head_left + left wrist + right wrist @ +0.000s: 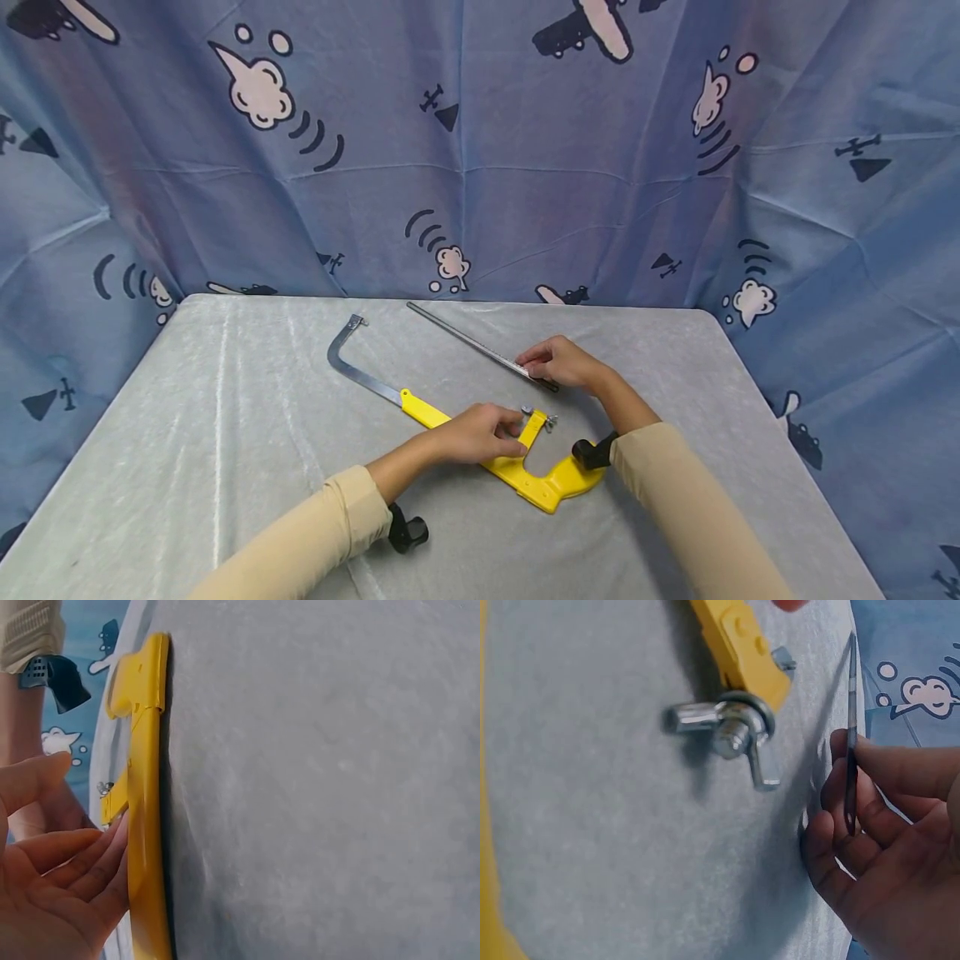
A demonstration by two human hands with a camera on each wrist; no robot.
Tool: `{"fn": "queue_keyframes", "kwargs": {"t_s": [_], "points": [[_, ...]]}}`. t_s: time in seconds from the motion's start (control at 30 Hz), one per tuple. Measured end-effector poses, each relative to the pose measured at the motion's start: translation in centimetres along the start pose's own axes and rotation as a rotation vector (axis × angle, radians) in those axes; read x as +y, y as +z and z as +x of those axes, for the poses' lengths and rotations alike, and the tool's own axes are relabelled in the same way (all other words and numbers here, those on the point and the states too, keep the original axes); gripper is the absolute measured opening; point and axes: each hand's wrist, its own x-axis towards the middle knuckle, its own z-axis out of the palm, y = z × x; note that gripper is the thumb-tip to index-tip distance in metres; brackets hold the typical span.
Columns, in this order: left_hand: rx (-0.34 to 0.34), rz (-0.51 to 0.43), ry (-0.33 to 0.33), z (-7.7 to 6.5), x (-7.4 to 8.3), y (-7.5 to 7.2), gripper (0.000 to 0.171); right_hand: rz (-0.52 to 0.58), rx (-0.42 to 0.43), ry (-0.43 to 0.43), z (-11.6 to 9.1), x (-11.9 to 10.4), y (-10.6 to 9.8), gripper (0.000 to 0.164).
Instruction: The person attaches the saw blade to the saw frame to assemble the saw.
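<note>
A hacksaw frame (517, 477) with a yellow handle and a grey metal bow lies slantwise on the cloth, no blade fitted in it. My left hand (474, 433) is over its yellow part, thumb apart from the fingers. In the left wrist view those fingers (94, 874) reach behind the yellow frame, partly hidden by it. My right hand (562, 363) pinches a long, thin hacksaw blade (468, 340) near its dark end, between thumb and fingers. The right wrist view shows a hole in that blade end (850, 817). Near it is the frame's wing nut (735, 731).
Pale grey cloth (210, 433) covers the table. A blue patterned curtain (480, 150) hangs behind it and along both sides. Black camera mounts sit at the left wrist (407, 530) and the right wrist (594, 452); the right one overlaps the saw handle in the head view.
</note>
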Motion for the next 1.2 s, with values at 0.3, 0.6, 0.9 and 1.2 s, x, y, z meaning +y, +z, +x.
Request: {"fn": "queue_keyframes", "kwargs": {"t_s": [0.3,0.6,0.9,1.2], "points": [[0.014,-0.035,-0.038,0.4,-0.1,0.3,0.052,0.099,-0.050,0.040,0.0,0.1,-0.2,0.034],[0.054,-0.056,-0.063,0.7,0.2,0.6,0.051,0.207,-0.066,0.065,-0.1,-0.1,-0.1,0.034],[0.090,-0.039,-0.096,1.1,0.5,1.0,0.046,0.305,-0.053,0.092,0.0,-0.2,0.1,0.035],[0.120,0.003,-0.113,1.4,0.5,1.4,0.046,0.345,-0.060,0.078,0.0,-0.8,0.6,0.036]]}}
